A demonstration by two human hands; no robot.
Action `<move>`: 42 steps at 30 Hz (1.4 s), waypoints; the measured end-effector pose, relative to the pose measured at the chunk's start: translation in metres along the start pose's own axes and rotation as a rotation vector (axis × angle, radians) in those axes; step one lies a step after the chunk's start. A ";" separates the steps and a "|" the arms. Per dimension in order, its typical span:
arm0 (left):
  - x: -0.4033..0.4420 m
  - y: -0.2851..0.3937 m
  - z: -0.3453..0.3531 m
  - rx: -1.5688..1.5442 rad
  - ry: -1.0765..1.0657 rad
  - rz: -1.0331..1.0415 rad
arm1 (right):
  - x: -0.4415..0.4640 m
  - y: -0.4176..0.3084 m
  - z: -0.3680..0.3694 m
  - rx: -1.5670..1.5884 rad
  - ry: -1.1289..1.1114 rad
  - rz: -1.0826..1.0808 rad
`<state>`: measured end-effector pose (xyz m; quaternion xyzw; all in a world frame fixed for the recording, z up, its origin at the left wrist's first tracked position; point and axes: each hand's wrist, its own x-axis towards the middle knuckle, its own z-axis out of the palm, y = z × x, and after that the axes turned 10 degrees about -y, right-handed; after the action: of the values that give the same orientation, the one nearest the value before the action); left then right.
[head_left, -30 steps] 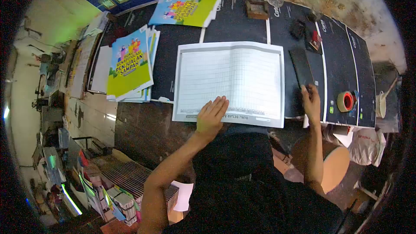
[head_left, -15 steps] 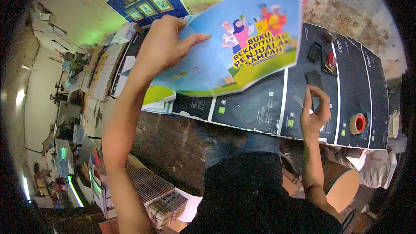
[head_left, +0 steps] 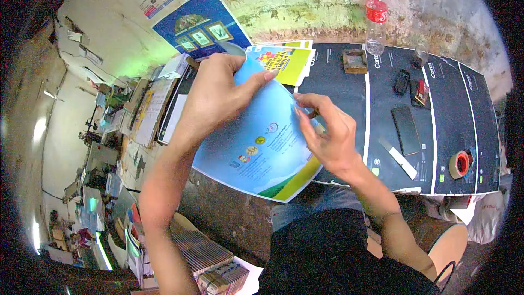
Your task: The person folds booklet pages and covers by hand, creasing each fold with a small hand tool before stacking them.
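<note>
A glossy printed cover sheet (head_left: 254, 147), blue with a green and yellow lower edge, hangs curled in front of me. Its side with small logos and text faces me. Near its top, my left hand (head_left: 221, 90) grips the sheet between thumb and fingers. My right hand (head_left: 330, 131) pinches its right edge, thumb and forefinger closed together. Past the sheet, a stack of similar printed covers (head_left: 295, 68) lies on the black-covered table (head_left: 338, 98). The front illustration of the held sheet is mostly turned from view.
On the table are a wooden box (head_left: 355, 62), a plastic bottle (head_left: 375, 30), a drinking glass (head_left: 420, 54), a dark phone-like slab (head_left: 405, 129), a white strip (head_left: 402, 163) and a tape roll (head_left: 459, 164). Bundled stacks of booklets (head_left: 204, 248) stand low at left.
The sheet has come down and curled, turning its illustrated front away and its logo side towards me. My right hand has moved left from over the table to the sheet's edge.
</note>
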<state>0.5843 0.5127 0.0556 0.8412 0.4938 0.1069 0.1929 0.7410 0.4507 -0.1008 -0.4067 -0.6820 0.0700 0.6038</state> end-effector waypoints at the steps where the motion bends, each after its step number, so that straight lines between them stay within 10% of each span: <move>1: 0.000 -0.002 0.003 0.022 0.021 0.035 | 0.000 0.001 -0.002 0.002 -0.026 0.004; 42: -0.004 0.007 0.028 0.227 0.090 0.315 | -0.002 -0.003 -0.037 0.200 -0.247 0.218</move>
<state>0.5986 0.5003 0.0333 0.9187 0.3733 0.1169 0.0552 0.7719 0.4326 -0.0904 -0.4042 -0.6926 0.2520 0.5417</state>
